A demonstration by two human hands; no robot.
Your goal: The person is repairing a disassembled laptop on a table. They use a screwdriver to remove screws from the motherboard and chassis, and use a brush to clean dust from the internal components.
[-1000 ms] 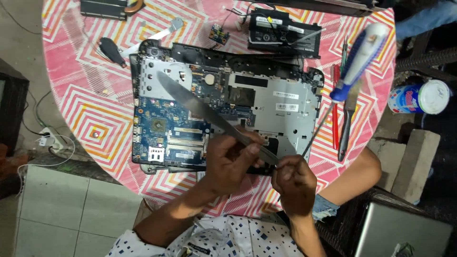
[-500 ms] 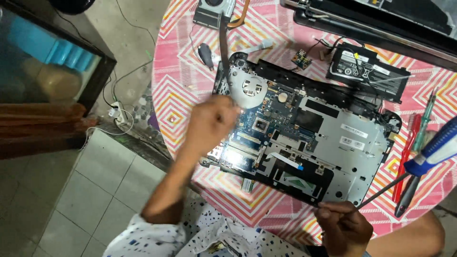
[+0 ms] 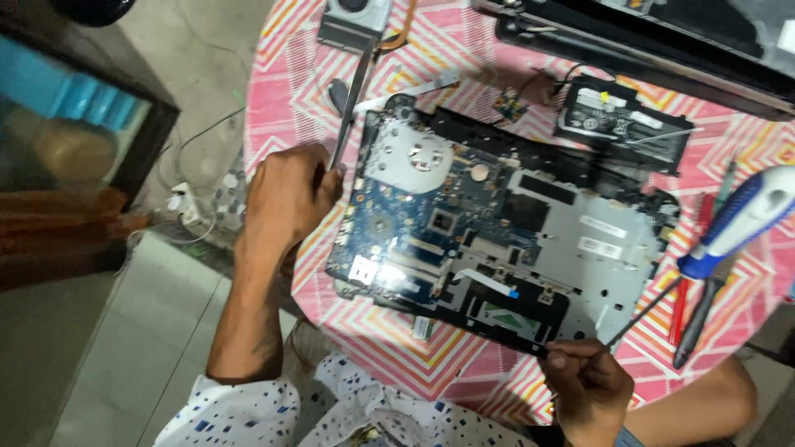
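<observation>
An opened laptop base [image 3: 513, 223] with a blue circuit board lies on the round table's pink patterned cloth [image 3: 414, 364]. My left hand [image 3: 286, 199] is at the base's left edge, closed on the handle of a long knife [image 3: 352, 91] whose blade points away toward the fan. My right hand [image 3: 584, 385] sits at the base's near edge with its fingers pinched on that rim. The thin tip of a blue and white handled screwdriver [image 3: 745, 219] ends right beside those fingers.
A fan with heat pipe [image 3: 356, 21], a small circuit board [image 3: 507, 106], a black battery [image 3: 621, 120] and a dark laptop lid [image 3: 646, 41] lie at the far side. Red and black tools [image 3: 704, 248] rest at the right. A dark cabinet [image 3: 83, 108] stands on the left.
My left hand carried the knife from over the middle of the laptop base to its left edge. My right hand stayed at the near edge. The view swung left.
</observation>
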